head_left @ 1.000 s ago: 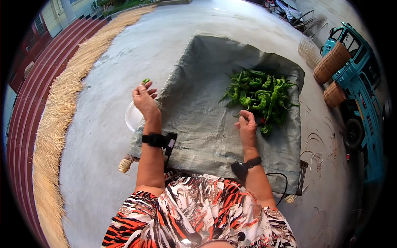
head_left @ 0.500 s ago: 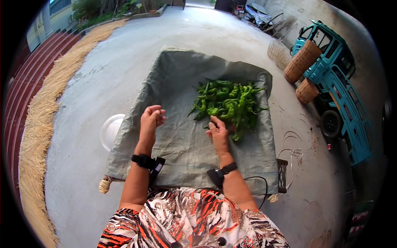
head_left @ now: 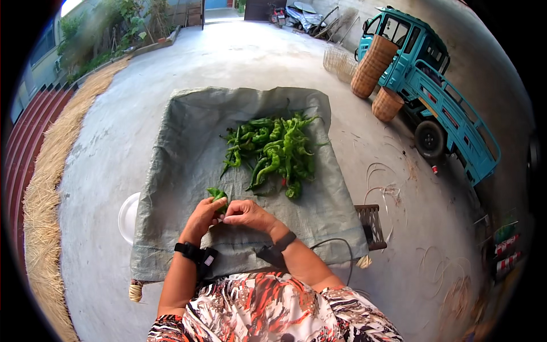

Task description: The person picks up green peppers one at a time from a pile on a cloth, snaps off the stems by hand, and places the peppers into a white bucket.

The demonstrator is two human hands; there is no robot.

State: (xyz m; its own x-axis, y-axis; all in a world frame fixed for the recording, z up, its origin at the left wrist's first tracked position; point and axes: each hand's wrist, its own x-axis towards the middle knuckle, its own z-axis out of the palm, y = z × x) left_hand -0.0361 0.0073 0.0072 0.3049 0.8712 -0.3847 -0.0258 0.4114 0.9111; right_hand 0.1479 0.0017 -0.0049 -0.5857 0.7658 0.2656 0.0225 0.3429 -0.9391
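My left hand [head_left: 203, 219] is closed around a green pepper [head_left: 216, 194], its wrinkled body sticking up past the fingers. From the right, my right hand [head_left: 250, 215] meets it, thumb and forefinger pinched on the pepper's near end. The fingertips cover that end. Both hands are over the near part of a grey-green woven sheet [head_left: 188, 165]. Farther off on the sheet lies a loose pile of long, curled green peppers [head_left: 276, 148], with a speck of red at its near side.
A white round dish [head_left: 129, 218] is left of the sheet, partly covered by it. Beneath the sheet's right edge shows a brown slatted frame [head_left: 371, 227]. Wicker baskets [head_left: 373, 65] stand by a teal cargo tricycle [head_left: 427, 80] at far right. Straw [head_left: 48, 199] lines the left.
My right hand has left the pile and moved left and nearer to me. A pepper is now in my left hand, and both hands have come together. The view has shifted.
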